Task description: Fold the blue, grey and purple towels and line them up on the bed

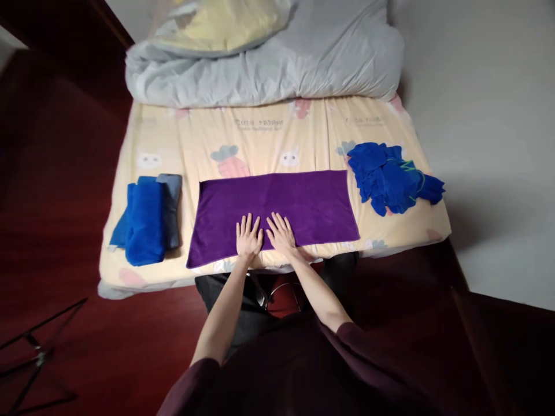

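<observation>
A purple towel [277,199] lies spread flat as a long rectangle near the front edge of the bed. My left hand [249,236] rests palm down on its near part, fingers stretched out. Beside it, my right hand [281,232] also lies flat on the towel with fingers apart. Neither hand grips the cloth. To the left of the towel sits a bright blue folded cloth [146,219], over a grey-blue cloth [172,208]. On the right is a crumpled pile of blue cloth [385,179] with a thin green cord across it.
The bed [173,138] has a cream sheet printed with rabbits and carrots. A grey quilt [260,75] is bunched at the back, a pale yellow cloth [234,26] on top. A wall [489,144] stands on the right. Black tripod legs [41,355] stand on the floor at left.
</observation>
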A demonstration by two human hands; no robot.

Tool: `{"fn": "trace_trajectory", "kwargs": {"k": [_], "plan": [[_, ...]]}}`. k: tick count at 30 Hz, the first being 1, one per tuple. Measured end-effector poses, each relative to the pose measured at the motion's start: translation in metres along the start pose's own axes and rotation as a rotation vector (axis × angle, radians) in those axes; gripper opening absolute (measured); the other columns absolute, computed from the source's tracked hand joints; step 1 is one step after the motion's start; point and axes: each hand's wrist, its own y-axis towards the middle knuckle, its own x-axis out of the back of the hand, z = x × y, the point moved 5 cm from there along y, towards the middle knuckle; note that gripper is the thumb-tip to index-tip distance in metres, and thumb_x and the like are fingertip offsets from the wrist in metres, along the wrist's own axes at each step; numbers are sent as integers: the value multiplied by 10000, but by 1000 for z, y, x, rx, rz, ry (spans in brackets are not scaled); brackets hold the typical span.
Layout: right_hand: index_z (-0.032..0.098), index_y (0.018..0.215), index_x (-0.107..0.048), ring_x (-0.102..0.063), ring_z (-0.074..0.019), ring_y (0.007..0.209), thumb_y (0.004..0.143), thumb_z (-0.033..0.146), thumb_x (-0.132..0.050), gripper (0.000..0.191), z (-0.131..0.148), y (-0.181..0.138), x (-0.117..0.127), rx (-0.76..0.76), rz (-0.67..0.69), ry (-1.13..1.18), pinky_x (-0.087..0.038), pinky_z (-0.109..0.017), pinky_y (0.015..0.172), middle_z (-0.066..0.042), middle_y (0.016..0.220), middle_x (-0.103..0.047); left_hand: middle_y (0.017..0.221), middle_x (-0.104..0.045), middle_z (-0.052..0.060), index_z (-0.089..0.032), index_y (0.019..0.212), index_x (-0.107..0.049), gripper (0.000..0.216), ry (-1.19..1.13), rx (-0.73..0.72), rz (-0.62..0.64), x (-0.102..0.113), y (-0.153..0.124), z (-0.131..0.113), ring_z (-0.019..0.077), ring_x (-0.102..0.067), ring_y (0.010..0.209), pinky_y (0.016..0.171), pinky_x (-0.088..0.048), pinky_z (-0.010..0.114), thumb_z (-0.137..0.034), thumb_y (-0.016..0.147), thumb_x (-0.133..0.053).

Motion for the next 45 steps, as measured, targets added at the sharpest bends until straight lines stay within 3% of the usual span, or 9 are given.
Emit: {"fn": "trace_trajectory", "kwargs": {"k": [8,13,17,21,26,32,35,38,45], "plan": [[127,1653,-355,-137,-242,1637,1097,456,-337,647,-133,-36,75,-160,-174,-160,6,-425,1334,-84,1765,-188,1774,-173,74,-236,1658,-374,630,-36,41,10,6,1,11,298,-92,1654,1327,-89,612,-416,1054,-382],[105,1639,-385,-211,-287,1625,1075,441,-300,662,-220,-74,119,-310,-316,-261,-126,-536,1330,-168,1728,-291,1772,-179,101,-216,1652,-382,651,-12,268,-142,32,-5,78,319,-102,1650,1317,-93,622,-429,1038,-412],[107,1629,-403,-248,-301,1617,1069,436,-286,660,-245,-81,125,-309,-423,-321,-183,-600,1309,-191,1700,-349,1742,-265,149,-185,1642,-396,652,33,390,-254,55,-15,130,323,-180,1635,1306,-140,619,-426,1036,-396],[147,1637,-403,-306,-341,1596,1052,458,-305,669,-249,-80,124,-287,-453,-311,-213,-641,1292,-192,1680,-387,1729,-304,143,-187,1644,-391,657,49,439,-296,60,-18,142,316,-197,1631,1306,-139,617,-406,1024,-392],[304,1654,-378,-253,-394,1608,1029,454,-331,644,-216,-65,115,-350,-464,-262,-196,-623,1296,-124,1722,-321,1747,-261,132,-167,1650,-372,673,47,458,-253,57,-16,137,300,-164,1639,1320,-105,591,-366,1007,-378],[150,1665,-335,-103,-298,1653,1084,422,-320,641,-46,21,23,44,-123,-147,-41,-495,1351,-55,1774,-135,1728,-314,125,-197,1645,-389,676,48,443,-299,60,-17,137,312,-218,1624,1307,-140,614,-355,988,-427],[119,1656,-343,-124,-248,1647,1107,422,-362,626,-8,61,1,99,-50,-118,-17,-412,1344,-38,1776,-122,1722,-328,129,-198,1634,-410,661,50,437,-304,60,-17,138,310,-236,1619,1305,-157,604,-355,992,-424],[113,1644,-354,-130,-233,1637,1118,459,-398,631,-51,78,24,54,-38,-146,10,-414,1331,-60,1767,-165,1724,-321,132,-193,1630,-415,652,57,433,-301,59,-18,138,307,-232,1620,1305,-162,598,-353,998,-409],[78,1651,-347,-156,-237,1641,1103,379,-291,627,-238,58,154,-323,-220,-320,-59,-468,1345,-111,1746,-263,1750,-254,127,-194,1664,-341,715,22,433,-273,58,-17,136,334,-192,1626,1307,-110,618,-322,969,-449]]}}
